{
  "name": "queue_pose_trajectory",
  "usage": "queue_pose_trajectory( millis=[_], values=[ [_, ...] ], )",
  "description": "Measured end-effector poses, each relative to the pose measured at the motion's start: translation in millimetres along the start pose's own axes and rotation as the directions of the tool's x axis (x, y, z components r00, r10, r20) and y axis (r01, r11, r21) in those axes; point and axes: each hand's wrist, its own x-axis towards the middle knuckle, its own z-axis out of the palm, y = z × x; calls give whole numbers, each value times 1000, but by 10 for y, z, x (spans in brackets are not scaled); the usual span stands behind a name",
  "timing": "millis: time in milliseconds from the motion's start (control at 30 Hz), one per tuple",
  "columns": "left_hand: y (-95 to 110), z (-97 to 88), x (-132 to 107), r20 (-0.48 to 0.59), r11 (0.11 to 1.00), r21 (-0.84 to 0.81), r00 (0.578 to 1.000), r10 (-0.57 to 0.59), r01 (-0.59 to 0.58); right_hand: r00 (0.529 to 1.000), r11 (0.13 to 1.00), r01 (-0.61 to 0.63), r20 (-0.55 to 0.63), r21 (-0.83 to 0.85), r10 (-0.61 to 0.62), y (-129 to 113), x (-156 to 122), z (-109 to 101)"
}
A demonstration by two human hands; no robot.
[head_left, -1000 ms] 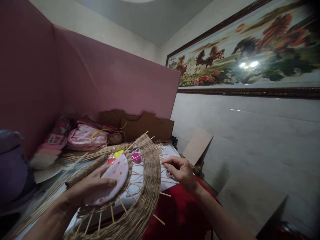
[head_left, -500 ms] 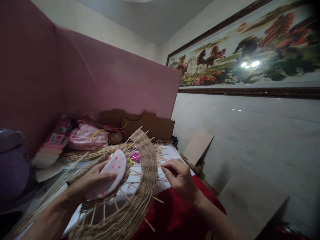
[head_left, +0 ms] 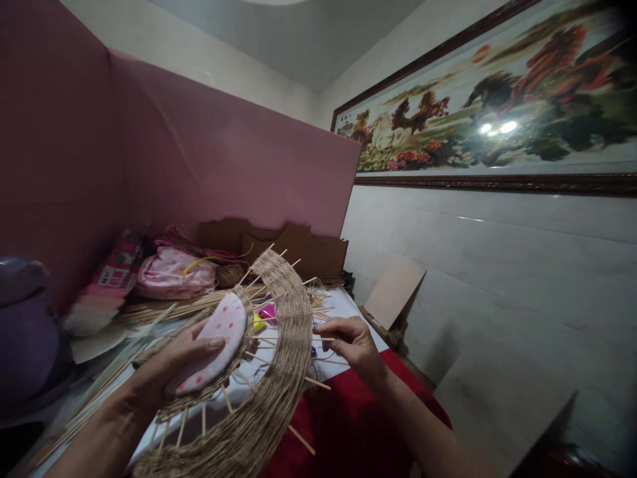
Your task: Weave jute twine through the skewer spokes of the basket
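Note:
My left hand [head_left: 192, 355] is closed on the cloth-covered middle of a woven twine fan-shaped piece [head_left: 291, 318], thumb on top. That middle is a pale pink half-round pad [head_left: 226, 345] with red dots, edged in twine. Thin wooden sticks [head_left: 259, 358] fan out from it through a wide curved band of brown twine, and their tips poke past the outer edge. At the band's right edge my right hand [head_left: 351, 342] pinches thumb and forefinger together, close to a stick tip. What lies between those fingertips is too small to make out.
A white table [head_left: 343, 309] with a red cloth [head_left: 343, 425] lies beneath. Behind are loose sticks [head_left: 164, 307], a twine ball [head_left: 231, 275], a dotted pink bundle [head_left: 174, 272] and cardboard [head_left: 298, 249]. A purple container [head_left: 27, 332] stands left; a board [head_left: 395, 292] leans at the wall.
The woven piece has shifted slightly left and tilted a little. My right fingertips have moved slightly left, up against the band's outer edge. My left hand keeps its hold.

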Motion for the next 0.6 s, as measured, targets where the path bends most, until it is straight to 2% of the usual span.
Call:
queue_pose_trajectory(
  millis=[100, 300, 600],
  values=[
    [4, -23, -3, 92, 999, -41, 996, -22, 26, 997, 996, 50, -59, -71, -54, 35, -38, 49],
    [14, -61, 11, 17, 1000, 4, 999, 29, -29, 991, 971, 91, -79, -222, -111, 34, -133, 100],
    [-8, -11, 52, -35, 997, 79, 999, 26, -24, 983, 844, 181, 73, -504, -167, -187, -159, 125]
  ],
)
